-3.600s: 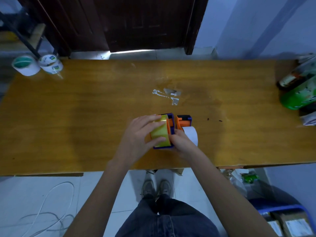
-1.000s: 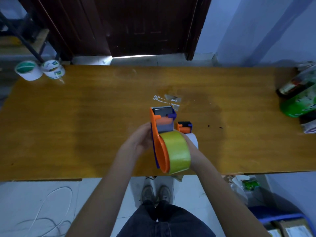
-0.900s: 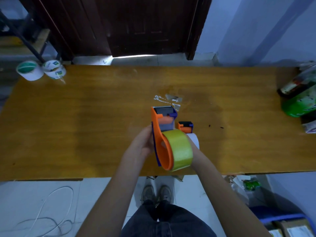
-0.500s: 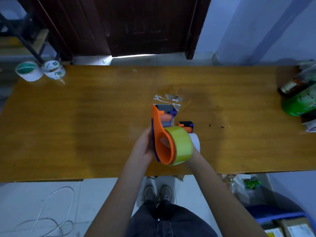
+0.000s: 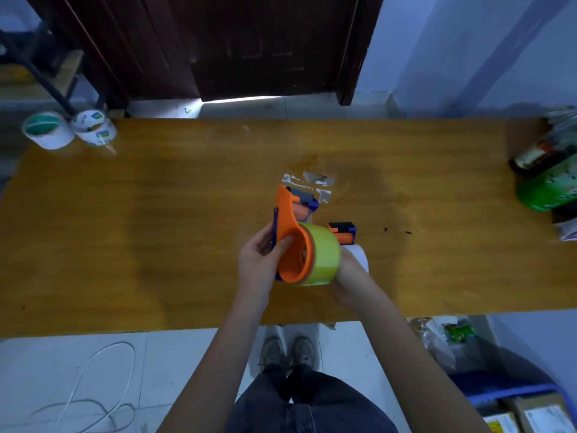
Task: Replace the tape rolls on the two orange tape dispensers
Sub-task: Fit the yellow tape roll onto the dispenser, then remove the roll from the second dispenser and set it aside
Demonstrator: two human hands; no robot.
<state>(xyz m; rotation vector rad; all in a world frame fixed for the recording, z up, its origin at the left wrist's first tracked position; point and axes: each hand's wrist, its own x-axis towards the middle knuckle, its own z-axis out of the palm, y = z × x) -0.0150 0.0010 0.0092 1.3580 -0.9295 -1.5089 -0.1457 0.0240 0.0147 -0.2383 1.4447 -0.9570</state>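
head view — both hands' fingers grip an orange tape dispenser [image 5: 288, 226] carrying a yellow-green roll [image 5: 324, 256].

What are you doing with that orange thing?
A person holds an orange tape dispenser above the wooden table. The left hand grips its frame; the right hand is on the yellow tape roll mounted on it. A second dispenser sits behind, and two spare rolls wait at the far left corner.

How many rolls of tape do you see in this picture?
4: a yellow roll on the held dispenser, a white roll behind the right hand, two spare rolls at the table's far left corner.
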